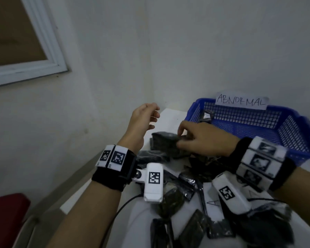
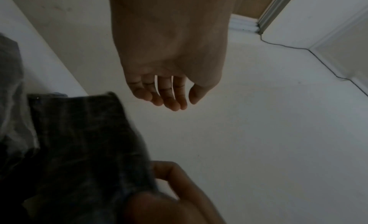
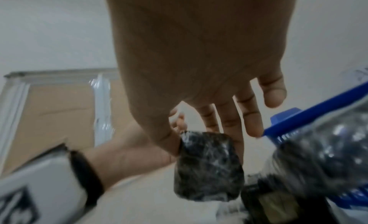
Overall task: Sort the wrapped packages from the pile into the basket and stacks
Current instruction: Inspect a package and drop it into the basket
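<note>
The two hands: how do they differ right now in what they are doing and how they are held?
The right hand grips a dark wrapped package between thumb and fingers, low over the stack beside the blue basket; the left hand holds nothing. The left hand's fingers hang loosely curled in the air, raised above the table, while the right hand's are closed round the package. Both wear a black wristband with a white camera.

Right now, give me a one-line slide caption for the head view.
Right hand sets a wrapped package on the stack beside the blue basket.
</note>
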The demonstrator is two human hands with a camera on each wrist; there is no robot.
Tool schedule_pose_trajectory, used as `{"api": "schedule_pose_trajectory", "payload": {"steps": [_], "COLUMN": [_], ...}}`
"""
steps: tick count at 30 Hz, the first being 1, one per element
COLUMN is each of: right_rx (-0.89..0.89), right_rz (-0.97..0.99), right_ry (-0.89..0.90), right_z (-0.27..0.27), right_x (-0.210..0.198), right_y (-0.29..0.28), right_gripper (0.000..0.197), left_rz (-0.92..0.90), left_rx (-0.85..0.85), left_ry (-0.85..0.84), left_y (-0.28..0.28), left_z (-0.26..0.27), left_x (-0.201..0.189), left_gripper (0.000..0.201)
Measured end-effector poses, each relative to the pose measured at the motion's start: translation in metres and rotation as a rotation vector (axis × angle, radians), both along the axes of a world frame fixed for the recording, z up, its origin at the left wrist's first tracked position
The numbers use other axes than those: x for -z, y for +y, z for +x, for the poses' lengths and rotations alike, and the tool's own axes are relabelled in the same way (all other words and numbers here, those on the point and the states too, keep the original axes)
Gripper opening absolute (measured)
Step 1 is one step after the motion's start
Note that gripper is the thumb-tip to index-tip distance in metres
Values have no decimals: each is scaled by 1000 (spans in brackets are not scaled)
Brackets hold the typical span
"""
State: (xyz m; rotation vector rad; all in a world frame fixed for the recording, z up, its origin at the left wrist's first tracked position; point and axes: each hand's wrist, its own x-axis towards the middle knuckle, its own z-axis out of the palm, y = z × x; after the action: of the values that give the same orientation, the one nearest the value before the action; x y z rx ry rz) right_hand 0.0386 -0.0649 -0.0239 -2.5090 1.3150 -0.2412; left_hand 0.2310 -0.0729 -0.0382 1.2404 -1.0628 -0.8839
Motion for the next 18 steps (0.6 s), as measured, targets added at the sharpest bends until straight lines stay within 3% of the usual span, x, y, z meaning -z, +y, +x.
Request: {"api": "schedule_pose_trajectory", "payload": {"steps": [2,5,8,10,14,18], "right_rx": [51,119,310,376,309,334], "right_rz": [49,154,308,322,279,209], "right_ry": [-227,-515,-779,-806,-880,-992], "right_z": [-21,-53,-77,-90,-113,-127], "right_x": [-9,-15,-14,-11,-3,8], "right_y": [0,4,9,10,7,1], "right_gripper": [27,34,41,45,50,51], "left_rz": [53,128,9,-71,-129,-89], "left_rx": [66,293,424,388,336,426], "left_ry": [-62,-159,-203,-192,-272,-278], "left_y": [5,10,8,-1,-21,-24], "left_z": [-8,-28,-58,-77,-107,-122], "left_x": [-4,-7,-5,-6,-5,-8], "left_gripper": [29,43,26,25,70,65]}}
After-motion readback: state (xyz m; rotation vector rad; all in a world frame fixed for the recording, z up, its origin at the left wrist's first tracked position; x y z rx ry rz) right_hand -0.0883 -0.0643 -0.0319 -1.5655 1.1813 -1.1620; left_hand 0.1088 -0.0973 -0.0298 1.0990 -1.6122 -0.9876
